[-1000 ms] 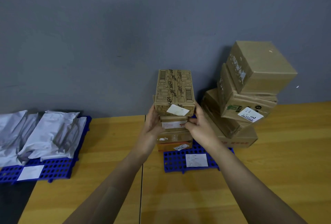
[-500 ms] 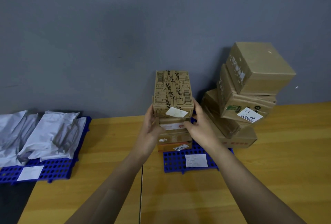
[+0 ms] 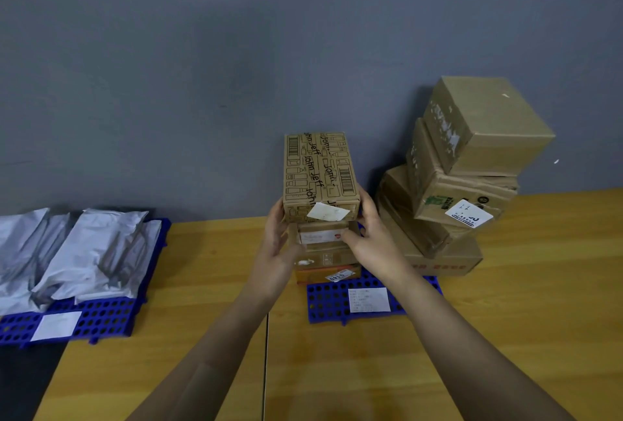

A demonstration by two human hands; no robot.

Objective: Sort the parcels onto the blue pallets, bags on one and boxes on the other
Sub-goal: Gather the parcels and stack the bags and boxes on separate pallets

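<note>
Left hand (image 3: pixel 278 245) and right hand (image 3: pixel 372 242) clasp the printed box (image 3: pixel 320 178) atop the stack; judged next: square it, then release.

Two bare forearms, sleeveless, left hand (image 3: pixel 277 245) and right hand (image 3: pixel 372 242) ungloved.

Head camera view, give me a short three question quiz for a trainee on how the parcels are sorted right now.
1. True or false: the grey bags lie on the left pallet.
2. Which box do both hands hold? A) the printed box atop the near stack B) the top box of the right stack
3. Fill in: the right pallet carries only ____.

Key: 1 true. 2 A, left hand and right hand flank it. 3 boxes.
</note>
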